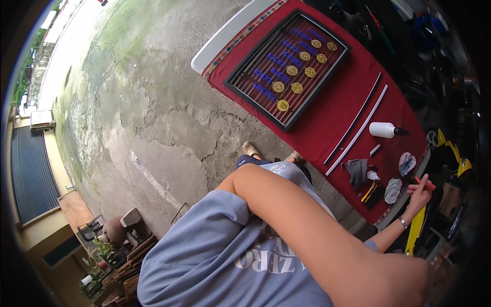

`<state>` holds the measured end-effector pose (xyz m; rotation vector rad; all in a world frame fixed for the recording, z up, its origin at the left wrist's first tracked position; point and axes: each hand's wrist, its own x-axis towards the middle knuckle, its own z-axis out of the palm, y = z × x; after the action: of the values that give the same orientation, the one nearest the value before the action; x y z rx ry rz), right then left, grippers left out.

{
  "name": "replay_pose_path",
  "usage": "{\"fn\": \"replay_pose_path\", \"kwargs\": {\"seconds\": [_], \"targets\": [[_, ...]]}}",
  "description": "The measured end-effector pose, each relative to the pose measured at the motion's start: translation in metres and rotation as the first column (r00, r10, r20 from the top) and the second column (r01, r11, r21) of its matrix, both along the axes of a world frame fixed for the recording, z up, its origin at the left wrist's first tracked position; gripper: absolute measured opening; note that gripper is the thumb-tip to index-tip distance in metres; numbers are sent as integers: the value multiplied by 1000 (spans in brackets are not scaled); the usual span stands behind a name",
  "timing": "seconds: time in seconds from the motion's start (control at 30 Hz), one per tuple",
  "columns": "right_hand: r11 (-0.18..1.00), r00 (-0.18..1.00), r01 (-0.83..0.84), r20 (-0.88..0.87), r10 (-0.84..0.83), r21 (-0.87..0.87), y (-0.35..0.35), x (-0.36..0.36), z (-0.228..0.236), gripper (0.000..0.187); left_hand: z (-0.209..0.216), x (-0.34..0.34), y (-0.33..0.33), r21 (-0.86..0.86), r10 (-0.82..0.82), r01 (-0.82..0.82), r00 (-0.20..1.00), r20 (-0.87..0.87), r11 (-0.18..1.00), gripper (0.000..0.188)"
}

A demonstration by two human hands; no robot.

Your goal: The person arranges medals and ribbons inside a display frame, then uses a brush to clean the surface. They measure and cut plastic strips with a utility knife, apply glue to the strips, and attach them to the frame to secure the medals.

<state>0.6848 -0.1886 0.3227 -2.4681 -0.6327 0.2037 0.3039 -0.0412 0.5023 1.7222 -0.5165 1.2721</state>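
Left forearm (317,230) crosses close; right hand (420,193) fingers pinch a red stick (424,182), lying crosswise.

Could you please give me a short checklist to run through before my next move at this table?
1. Right hand grips the thin red tool: ok, fingers are closed on it.
2. Left hand free: cannot tell; only the left forearm shows clearly, close to the camera.
3. White bottle sealed: cannot tell; it lies on its side on the red cloth.
4. Two long strips apart from the black frame: ok.
5. Gold discs lying inside the frame: ok.
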Motion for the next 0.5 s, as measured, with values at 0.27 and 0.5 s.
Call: {"fn": "replay_pose_path", "kwargs": {"seconds": [0.27,0.5], "targets": [[912,823,-402,403,399,-81,108,-127,-23,26,-76,-131,57,56,29,-21,990,-135,998,20],[452,470,-882,336,816,134,323,-176,-80,22,-287,-235,112,-209,-36,-860,218,-975,465,17]]}}
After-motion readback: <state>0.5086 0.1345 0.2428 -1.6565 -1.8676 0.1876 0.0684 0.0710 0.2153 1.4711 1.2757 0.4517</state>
